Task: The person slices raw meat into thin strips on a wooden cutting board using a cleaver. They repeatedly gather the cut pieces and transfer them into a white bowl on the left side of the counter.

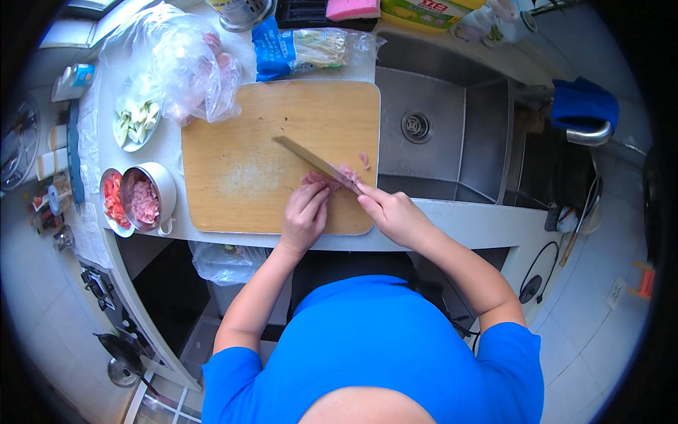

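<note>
A wooden cutting board (247, 155) lies on the white counter beside the sink. Near its right front corner sit pieces of raw pink meat (344, 173). My left hand (305, 215) presses down on the meat with fingers curled. My right hand (393, 212) grips the handle of a large kitchen knife (311, 159), whose blade slants across the board over the meat. A small scrap of meat (364, 160) lies apart by the board's right edge.
A metal pot of chopped meat (147, 198) and a bowl of red pieces (111, 201) stand left of the board. A plate of sliced vegetables (136, 121), a clear plastic bag (187, 67) and a mushroom packet (307, 51) lie behind. The steel sink (438, 134) is on the right.
</note>
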